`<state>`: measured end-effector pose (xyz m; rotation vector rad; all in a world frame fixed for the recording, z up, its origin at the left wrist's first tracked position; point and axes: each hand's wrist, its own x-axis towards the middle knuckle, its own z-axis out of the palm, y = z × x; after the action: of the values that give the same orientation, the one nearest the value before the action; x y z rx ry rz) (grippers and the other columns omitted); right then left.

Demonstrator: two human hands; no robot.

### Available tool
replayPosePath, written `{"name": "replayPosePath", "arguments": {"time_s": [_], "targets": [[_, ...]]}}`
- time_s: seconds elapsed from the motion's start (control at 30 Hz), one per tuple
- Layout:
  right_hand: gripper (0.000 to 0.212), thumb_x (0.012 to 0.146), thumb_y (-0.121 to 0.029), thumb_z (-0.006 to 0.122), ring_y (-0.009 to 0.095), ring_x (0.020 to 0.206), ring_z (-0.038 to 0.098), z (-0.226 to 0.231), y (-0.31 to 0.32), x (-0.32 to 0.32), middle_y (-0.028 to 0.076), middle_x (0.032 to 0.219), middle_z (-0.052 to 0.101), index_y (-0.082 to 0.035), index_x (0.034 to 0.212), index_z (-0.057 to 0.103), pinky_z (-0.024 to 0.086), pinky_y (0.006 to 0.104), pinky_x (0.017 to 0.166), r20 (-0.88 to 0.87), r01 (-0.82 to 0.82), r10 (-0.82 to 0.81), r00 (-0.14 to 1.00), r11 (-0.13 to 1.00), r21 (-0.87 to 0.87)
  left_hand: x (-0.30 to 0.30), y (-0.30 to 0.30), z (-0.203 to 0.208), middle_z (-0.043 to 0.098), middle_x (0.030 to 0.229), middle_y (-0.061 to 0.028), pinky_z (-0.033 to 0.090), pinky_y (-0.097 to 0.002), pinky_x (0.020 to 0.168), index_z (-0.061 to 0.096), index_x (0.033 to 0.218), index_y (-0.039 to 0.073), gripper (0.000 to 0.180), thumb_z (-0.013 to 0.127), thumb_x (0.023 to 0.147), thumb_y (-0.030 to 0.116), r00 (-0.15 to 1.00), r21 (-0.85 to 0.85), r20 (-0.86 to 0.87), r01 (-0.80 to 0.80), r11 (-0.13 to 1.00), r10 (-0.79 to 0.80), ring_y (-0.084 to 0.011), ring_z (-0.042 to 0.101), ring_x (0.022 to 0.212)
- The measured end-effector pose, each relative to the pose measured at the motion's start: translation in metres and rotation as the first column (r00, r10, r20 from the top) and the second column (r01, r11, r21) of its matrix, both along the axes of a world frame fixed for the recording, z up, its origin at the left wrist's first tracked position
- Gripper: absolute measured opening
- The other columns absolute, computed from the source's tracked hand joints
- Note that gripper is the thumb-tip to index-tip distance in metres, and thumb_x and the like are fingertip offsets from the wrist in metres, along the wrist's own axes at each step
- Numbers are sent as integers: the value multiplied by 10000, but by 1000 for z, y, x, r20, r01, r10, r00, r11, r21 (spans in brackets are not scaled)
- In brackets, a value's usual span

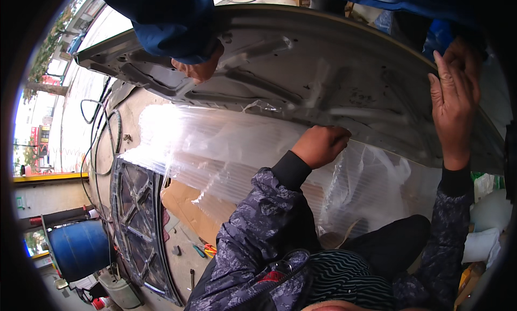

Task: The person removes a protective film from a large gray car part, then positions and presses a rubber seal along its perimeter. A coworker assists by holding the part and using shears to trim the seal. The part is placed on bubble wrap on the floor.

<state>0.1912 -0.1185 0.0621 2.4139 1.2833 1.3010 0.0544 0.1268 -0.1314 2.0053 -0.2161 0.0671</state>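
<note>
Hood: the grey car hood spans the area in front of me, its ribbed underside facing me and its near edge above the plastic sheet.
Left hand: my left hand is at the middle of the hood's near edge. The fingers are folded in, nearly closed; I cannot tell whether they grip the hood's edge, the plastic sheet or nothing.
Right hand: my right hand is at the right end of the hood, fingers extended and open, laid along the panel with nothing enclosed in the grasp.
Co-worker, left side: a hand below a blue sleeve reaches over the far edge of the hood, toward its left end; finger positions are partly hidden.
Co-worker, right side: another hand is at the hood's right end, just beyond my right hand and partly covered by it.
Plastic sheet: clear and wrinkled, spread along my side of the hood.
Cardboard: a brown piece of cardboard on my side of the hood, toward its left end.
Second panel: a dark ribbed panel, left of the cardboard, nearer me than the hood.
Barrel: a blue barrel, nearer me than the hood and beyond its left end.
Cable: a dark looped cable, near the hood's left end.
</note>
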Motion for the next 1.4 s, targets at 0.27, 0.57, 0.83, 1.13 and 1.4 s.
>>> {"name": "replayPosePath", "arguments": {"time_s": [0.27,0.57,0.83,1.13,1.4], "targets": [[459,947,-155,757,259,1090,668,9,17,-12,99,1047,722,-95,1394,668,510,405,994,23,92,-92,996,995,-26,8,5,-34,753,1005,-190,575,-465,839,756,1120,61,252,662,967,238,990,-89,-134,39,995,-51,-405,716,930],[301,914,-86,679,300,816,602,31,-2,2,115,867,666,-2,1202,706,478,393,820,-177,-183,190,966,982,55,12,4,-52,782,936,-110,586,-372,799,724,1207,51,287,616,1019,239,943,-74,-293,140,987,-156,-240,769,869],[270,902,-61,637,279,771,612,43,2,2,94,827,670,3,1146,735,494,359,786,-168,-254,267,949,963,92,14,-5,-35,774,911,-121,576,-357,796,739,1147,21,302,625,1004,262,928,32,-338,180,983,-159,-237,756,840],[167,898,-58,661,295,842,580,43,-2,3,116,771,682,-41,1015,780,424,388,870,-130,-290,317,939,938,191,15,-10,-55,764,957,-157,573,-393,823,733,1173,39,290,634,1010,258,948,121,-223,258,959,-227,-296,735,882],[157,847,37,729,325,879,594,48,22,-13,173,815,642,31,1002,747,490,391,735,-259,-196,253,932,954,227,17,-12,-52,760,942,-115,575,-381,828,731,1127,52,293,604,1028,297,938,184,-280,263,947,-206,-268,737,878]]}}
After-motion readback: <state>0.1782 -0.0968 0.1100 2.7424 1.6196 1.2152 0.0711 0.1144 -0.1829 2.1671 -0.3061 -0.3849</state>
